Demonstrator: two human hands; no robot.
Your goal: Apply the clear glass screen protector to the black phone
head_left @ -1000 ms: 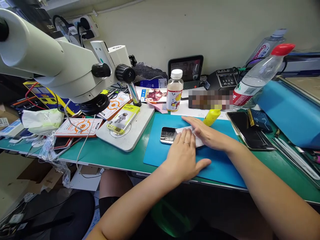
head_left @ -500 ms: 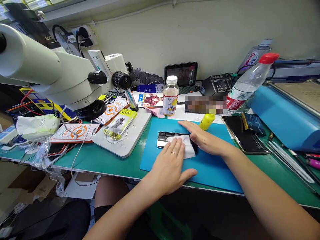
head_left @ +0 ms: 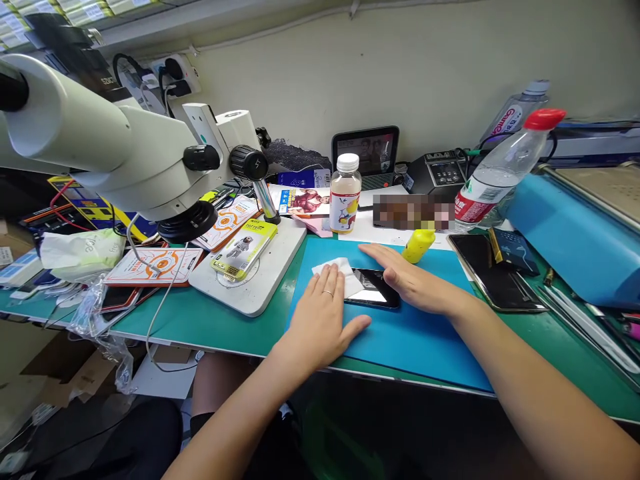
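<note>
A phone with a glossy black face [head_left: 376, 289] lies flat on the blue mat [head_left: 400, 340]. My left hand [head_left: 323, 313], a ring on one finger, is spread flat on a white wipe [head_left: 353, 283], which covers the phone's left end. Its thumb points right, apart from the other fingers. My right hand [head_left: 407, 277] stands on edge at the phone's right end, fingers stretched out and the palm facing left. Just behind that hand sits a small yellow bottle [head_left: 419, 245].
A microscope [head_left: 145, 153] rises at the left, a boxed battery [head_left: 245, 248] on its base. Behind the mat stand a juice bottle [head_left: 345, 193] and a small screen [head_left: 367, 150]. To the right are a water bottle [head_left: 493, 177], another phone [head_left: 493, 273] and tweezers [head_left: 590, 327].
My left hand has slid the wipe leftward along the phone, baring more of its right part. My right hand stays at the phone's right end. The view has shifted slightly.
</note>
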